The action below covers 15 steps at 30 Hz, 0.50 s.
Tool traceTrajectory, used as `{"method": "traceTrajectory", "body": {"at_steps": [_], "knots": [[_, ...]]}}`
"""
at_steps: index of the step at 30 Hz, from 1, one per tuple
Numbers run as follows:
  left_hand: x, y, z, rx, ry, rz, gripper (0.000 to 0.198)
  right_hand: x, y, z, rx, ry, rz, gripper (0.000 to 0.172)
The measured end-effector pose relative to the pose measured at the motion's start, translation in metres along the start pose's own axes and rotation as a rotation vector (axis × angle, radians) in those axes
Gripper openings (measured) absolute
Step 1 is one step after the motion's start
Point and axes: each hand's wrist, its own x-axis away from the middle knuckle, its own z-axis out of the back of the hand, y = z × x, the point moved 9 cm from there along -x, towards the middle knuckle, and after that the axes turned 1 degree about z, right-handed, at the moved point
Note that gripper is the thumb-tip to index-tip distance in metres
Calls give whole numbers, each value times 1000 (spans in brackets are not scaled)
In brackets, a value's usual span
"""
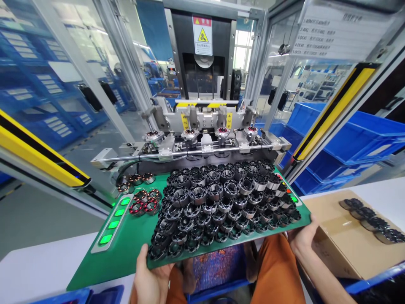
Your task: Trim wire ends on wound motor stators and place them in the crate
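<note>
Block of black ring cores (215,197) is lying on green board (136,238); long axis is running left to right, right end slanting away; bores are facing mostly upward. Copper-wound cores (145,202) are lying left of block. Metal fixture row (207,142) is bounding far side. Carton (348,242) is standing at right. Left hand (152,278) and right hand (303,237) are gripping board's front edge; block is sitting between hands, extending beyond them.

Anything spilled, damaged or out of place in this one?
Nothing clearly spilled or damaged stands out. Slightly untidy: thin wire ends seem to straggle from the copper-wound rings, left of the closely packed black rings.
</note>
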Motion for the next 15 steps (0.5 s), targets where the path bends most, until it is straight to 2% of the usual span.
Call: {"method": "traceTrajectory", "body": {"at_steps": [15], "knots": [[-5,0,3,-17,-20,-11,41,-2,1,2,-7,8,-3,46]]}}
